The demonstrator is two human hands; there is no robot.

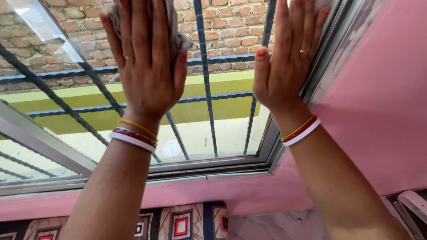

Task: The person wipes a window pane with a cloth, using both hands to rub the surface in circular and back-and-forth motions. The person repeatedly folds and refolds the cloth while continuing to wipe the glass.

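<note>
My left hand, fingers spread flat, pressing grey cloth against sliding window glass. Blue grille bars and brick wall showing behind pane. My right hand, open-palmed, resting on aluminium window frame beside pink wall.

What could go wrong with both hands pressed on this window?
1. The left hand presses a cloth flat on the pane; hard pressure might crack the glass.
2. The right hand lies along the frame edge; if the sash slides, fingers might get pinched.
</note>
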